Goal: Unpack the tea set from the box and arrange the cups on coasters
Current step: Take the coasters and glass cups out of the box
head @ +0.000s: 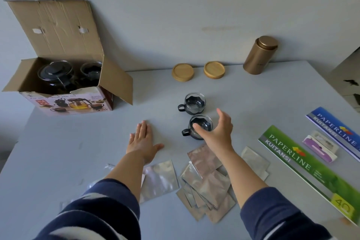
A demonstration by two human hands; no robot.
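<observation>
Grey table (58,161) | left hand (143,140) flat, fingers straight | right hand (216,132) spread wide over near cup (198,128), not gripping | risk: glass tips | coasters (182,72) beyond far cup (194,103); box (66,101) left.

Standing against a plain pale grey painted wall (194,6), faintly smudged at mid-height: a flat pale grey table (253,91), catching soft, even daylight. Showing past the table's right edge: a strip of light tiled floor (348,76).
</observation>
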